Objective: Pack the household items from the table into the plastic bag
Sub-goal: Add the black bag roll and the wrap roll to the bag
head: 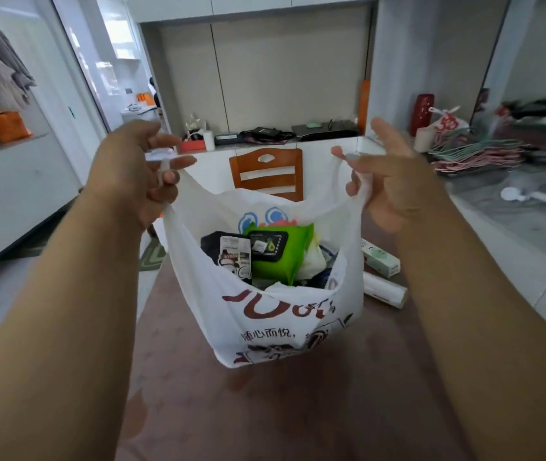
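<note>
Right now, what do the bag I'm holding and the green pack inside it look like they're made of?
Bag: thin white plastic film, slightly see-through, crinkling and stretching at the handles. Green pack: looks like soft glossy plastic wrap with a darker flap on top, probably wet wipes; the flap's material is unclear.

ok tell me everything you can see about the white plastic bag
The white plastic bag is thin, soft film with red-brown and black print and Chinese characters on its front. It hangs upright with its mouth spread wide, its bottom at or just above the brown table. The left hand pinches one handle and the right hand the other. Inside show a green wipes pack, a small black-and-white packet and other items.
</note>
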